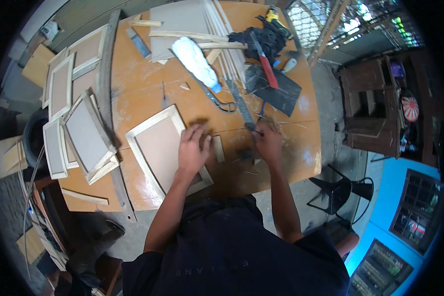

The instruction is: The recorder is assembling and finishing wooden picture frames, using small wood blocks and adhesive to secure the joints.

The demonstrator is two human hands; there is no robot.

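Stack at far left: several finished wooden frames (79, 116) with grey-brown panels lie overlapping on the left edge of the counter (143, 84), some tilted, some hanging past its rim.
Long dark strip: a narrow plank (106, 74) runs from the counter's top edge down its left part, between the stack and the open work area.
Frame in hand: a light wooden frame with a brown panel (158, 148) lies flat near the counter's front edge, turned at an angle.
Left hand: the left hand (191, 148) rests palm down on the right rail of that frame, fingers spread and pressing; it clasps nothing.
Small block: a short pale wood piece (218, 148) lies just beside the left hand, between the two hands.
Right hand: the right hand (267, 144) is curled at the counter, fingers closed around a small dark thing; what it is cannot be told.
Metal ruler: a long grey ruler (241, 104) runs from the wood strips down toward the right hand.
Scissors: a pair (217, 101) lies above the hands, near a white plastic bottle with a blue cap (196, 61).
Top right of counter: a red-handled saw (265, 66) lies across a black cloth (261, 37) and a dark sheet (276, 91).
Off the counter: a black chair (343, 190) stands on the floor to the right, below a brown wooden cabinet (372, 108).
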